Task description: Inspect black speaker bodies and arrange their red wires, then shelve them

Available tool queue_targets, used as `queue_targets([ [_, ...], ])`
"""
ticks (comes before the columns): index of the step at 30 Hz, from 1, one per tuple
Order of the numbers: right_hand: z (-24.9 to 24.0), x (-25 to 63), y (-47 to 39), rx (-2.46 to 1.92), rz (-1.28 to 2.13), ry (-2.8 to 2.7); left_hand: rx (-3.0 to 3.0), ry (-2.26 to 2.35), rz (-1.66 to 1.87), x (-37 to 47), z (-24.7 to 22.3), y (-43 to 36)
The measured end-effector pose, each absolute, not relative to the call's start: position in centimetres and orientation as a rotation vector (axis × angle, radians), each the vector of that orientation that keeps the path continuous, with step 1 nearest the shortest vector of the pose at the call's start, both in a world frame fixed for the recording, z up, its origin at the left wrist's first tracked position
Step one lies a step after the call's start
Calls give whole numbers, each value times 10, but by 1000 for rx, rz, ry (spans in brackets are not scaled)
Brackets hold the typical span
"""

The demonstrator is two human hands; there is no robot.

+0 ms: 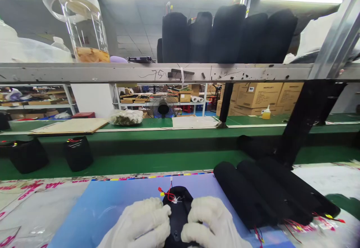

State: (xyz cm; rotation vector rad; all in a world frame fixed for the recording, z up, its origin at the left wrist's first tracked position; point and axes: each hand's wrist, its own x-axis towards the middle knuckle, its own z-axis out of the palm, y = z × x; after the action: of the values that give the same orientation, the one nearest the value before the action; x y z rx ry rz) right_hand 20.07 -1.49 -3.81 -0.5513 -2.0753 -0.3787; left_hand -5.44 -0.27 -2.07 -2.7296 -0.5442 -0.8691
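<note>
A black fabric-covered piece point(177, 218) lies on the blue sheet point(107, 199) at the bottom centre, with red wires, small connectors and a bit of white material at its top end. My left hand point(143, 223), in a white glove, grips its left edge with bent fingers. On its right side my right hand point(209, 221), gloved too, presses curled fingers against the black fabric. Both thumbs are mostly hidden. To the right, several long black rolls point(261, 191) with wires at their near ends lie side by side.
A metal shelf point(118, 72) crosses above, bearing black cylinders point(227, 34) and a glass jar point(87, 30). Behind the table runs a green belt point(140, 160) with two black pieces point(78, 153) at left. A black-wrapped post point(300, 120) stands at right.
</note>
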Motion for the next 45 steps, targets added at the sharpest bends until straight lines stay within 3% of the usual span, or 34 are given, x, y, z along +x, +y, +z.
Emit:
queue_targets([
  [8,-51,194,4,-452,-173,-2022,-2747,-334,-824,-23,4,5],
  [13,-68,198,7,-962,210,-1908,-2928,-357,-1098,-22,-1,18],
  [16,-65,203,-5,-995,373,-1964,-2950,-450,-1170,-29,5,14],
  [21,-50,213,-21,-793,316,-2094,-3085,-530,-909,-48,21,-4],
  [26,-32,208,-19,-863,110,-2292,-2939,-894,-1482,-47,37,-6],
  [28,-30,205,-16,-872,-9,-2326,-2872,-1246,-1577,-37,41,1],
  [33,-40,216,-3,-842,215,-2028,-2973,-1995,-1225,-28,44,12],
  [39,-68,212,28,-908,398,-1903,-3344,-2030,-860,-32,27,15],
  [45,-83,178,13,-959,714,-1812,-3044,-2172,-934,-20,19,18],
])
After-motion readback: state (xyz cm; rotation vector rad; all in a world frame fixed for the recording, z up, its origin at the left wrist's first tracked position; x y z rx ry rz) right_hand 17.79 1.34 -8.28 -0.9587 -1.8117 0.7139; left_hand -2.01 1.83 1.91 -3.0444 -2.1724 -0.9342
